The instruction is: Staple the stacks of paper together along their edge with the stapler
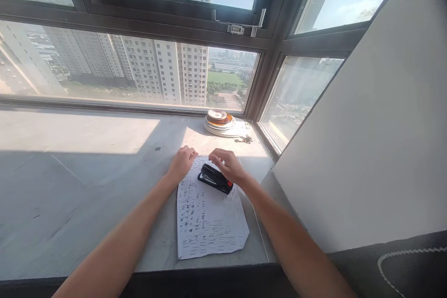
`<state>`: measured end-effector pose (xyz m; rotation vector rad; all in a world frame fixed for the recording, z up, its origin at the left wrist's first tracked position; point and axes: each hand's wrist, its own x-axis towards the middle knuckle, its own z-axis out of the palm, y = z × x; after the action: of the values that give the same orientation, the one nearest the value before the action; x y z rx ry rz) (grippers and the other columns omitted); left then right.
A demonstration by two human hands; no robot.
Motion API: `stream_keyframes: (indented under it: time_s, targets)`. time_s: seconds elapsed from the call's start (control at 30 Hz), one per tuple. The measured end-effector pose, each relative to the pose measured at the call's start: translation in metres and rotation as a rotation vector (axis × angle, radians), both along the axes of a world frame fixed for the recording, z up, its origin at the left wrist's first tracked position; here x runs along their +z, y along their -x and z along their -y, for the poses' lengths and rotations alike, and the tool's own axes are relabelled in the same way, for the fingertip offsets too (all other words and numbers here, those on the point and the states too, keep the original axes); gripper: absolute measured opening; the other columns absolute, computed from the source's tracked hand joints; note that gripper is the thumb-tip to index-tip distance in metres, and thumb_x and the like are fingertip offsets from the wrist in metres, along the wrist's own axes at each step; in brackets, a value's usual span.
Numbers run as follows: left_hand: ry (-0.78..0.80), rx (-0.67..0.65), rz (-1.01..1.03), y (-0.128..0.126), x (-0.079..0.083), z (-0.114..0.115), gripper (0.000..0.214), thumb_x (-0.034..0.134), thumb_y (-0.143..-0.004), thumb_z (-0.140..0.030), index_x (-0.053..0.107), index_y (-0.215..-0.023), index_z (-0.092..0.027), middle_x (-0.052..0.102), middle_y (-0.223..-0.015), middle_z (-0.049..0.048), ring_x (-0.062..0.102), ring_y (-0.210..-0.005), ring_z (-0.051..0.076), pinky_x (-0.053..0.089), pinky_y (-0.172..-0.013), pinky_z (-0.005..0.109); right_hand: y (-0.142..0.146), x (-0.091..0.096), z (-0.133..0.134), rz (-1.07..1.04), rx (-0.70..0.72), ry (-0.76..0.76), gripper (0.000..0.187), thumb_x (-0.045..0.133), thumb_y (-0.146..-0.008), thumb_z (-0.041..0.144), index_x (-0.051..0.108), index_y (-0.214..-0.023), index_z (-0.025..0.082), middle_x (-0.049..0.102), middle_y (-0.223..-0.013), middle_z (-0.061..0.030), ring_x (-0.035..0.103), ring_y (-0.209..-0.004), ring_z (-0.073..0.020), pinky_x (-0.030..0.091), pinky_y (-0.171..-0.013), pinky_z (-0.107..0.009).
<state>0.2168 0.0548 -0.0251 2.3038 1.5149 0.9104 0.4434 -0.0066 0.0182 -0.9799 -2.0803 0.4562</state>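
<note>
A black stapler (214, 179) with a red patch at its rear end lies at a slant on a stack of white paper (213, 223) marked with handwriting and short dashes. My left hand (183, 162) is closed at the upper left corner of the sheets, fingertips bunched together. Just above the stapler, my right hand (226, 163) has its fingers curled in toward the thumb, the wrist near the red end. Whatever either hand's fingertips might hold is too small or hidden to make out.
Stacked round plates or lids (220, 123) stand by the window corner, with a small dark tangled item (245, 139) in front. A small dark piece (158, 148) lies left of my hands. A white wall panel (363, 139) rises at right; a twisted cord (384, 258) hangs lower right.
</note>
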Motion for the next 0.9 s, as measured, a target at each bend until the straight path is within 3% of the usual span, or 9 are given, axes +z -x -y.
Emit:
stream_keyframes:
  time_s: [0.07,0.17,0.3,0.47,0.57,0.63,0.73,0.9]
  targets:
    - [0.008,-0.009,0.027,0.0,-0.001,0.0,0.026,0.051,-0.105,-0.03,0.064,-0.084,-0.021,0.063,-0.092,0.0064,0.061,-0.085,0.022,0.044,-0.075,0.033,0.005,0.006,0.009,0.093,0.096,0.022,0.029,0.055,-0.107,0.049,0.061,-0.096,0.023,0.066,-0.089,-0.0011,0.055,-0.077,-0.0161,0.039,-0.071,-0.03]
    - [0.011,0.009,0.048,0.0,-0.001,-0.001,0.026,0.051,-0.105,-0.031,0.064,-0.085,-0.021,0.063,-0.093,0.0059,0.061,-0.082,0.021,0.043,-0.073,0.033,0.01,0.012,0.017,0.222,0.068,0.047,0.026,0.07,-0.097,0.044,0.06,-0.109,0.024,0.07,-0.098,-0.0019,0.055,-0.078,-0.0161,0.037,-0.07,-0.029]
    - [0.015,0.003,0.027,0.0,-0.002,-0.002,0.027,0.055,-0.103,-0.035,0.068,-0.084,-0.021,0.064,-0.093,0.0058,0.061,-0.082,0.021,0.045,-0.073,0.033,0.012,0.017,0.021,0.331,-0.002,0.056,0.029,0.07,-0.095,0.036,0.06,-0.121,0.025,0.073,-0.103,-0.0031,0.061,-0.082,-0.0182,0.038,-0.071,-0.029]
    - [0.008,-0.034,-0.015,0.001,-0.002,-0.002,0.029,0.057,-0.1,-0.038,0.075,-0.085,-0.021,0.06,-0.09,0.0059,0.061,-0.08,0.021,0.045,-0.071,0.032,0.02,0.019,0.028,0.588,-0.103,0.059,0.045,0.078,-0.092,0.042,0.058,-0.129,0.024,0.075,-0.096,-0.0057,0.066,-0.08,-0.0243,0.035,-0.067,-0.032]
    - [0.006,-0.057,0.017,0.003,-0.001,-0.002,0.03,0.056,-0.1,-0.039,0.075,-0.085,-0.021,0.061,-0.09,0.0059,0.061,-0.081,0.021,0.046,-0.072,0.032,0.027,0.02,0.03,0.695,-0.17,0.08,0.028,0.07,-0.1,0.038,0.059,-0.12,0.023,0.072,-0.087,-0.0058,0.065,-0.076,-0.0246,0.033,-0.068,-0.033]
    - [0.033,-0.081,0.07,0.004,0.0,-0.003,0.031,0.054,-0.1,-0.039,0.074,-0.085,-0.021,0.067,-0.089,0.0055,0.062,-0.082,0.022,0.047,-0.074,0.033,0.026,0.023,0.028,0.647,-0.241,0.073,0.014,0.06,-0.106,0.034,0.058,-0.115,0.022,0.071,-0.091,-0.0059,0.062,-0.074,-0.0223,0.031,-0.066,-0.032]
    - [0.068,-0.081,0.14,0.005,0.0,-0.004,0.031,0.053,-0.1,-0.039,0.073,-0.085,-0.021,0.073,-0.086,0.0042,0.064,-0.082,0.022,0.047,-0.076,0.034,0.01,0.027,0.017,0.463,-0.43,-0.016,0.01,0.048,-0.111,0.029,0.055,-0.112,0.022,0.068,-0.102,-0.0075,0.058,-0.079,-0.0212,0.028,-0.064,-0.032]
    - [0.057,-0.054,0.162,0.005,0.001,-0.004,0.031,0.052,-0.1,-0.041,0.071,-0.085,-0.022,0.075,-0.088,0.0051,0.064,-0.083,0.024,0.047,-0.076,0.034,-0.036,0.022,-0.008,0.403,-0.643,-0.12,0.015,0.043,-0.103,0.011,0.053,-0.1,0.021,0.059,-0.098,-0.0084,0.051,-0.087,-0.0234,0.03,-0.07,-0.034]
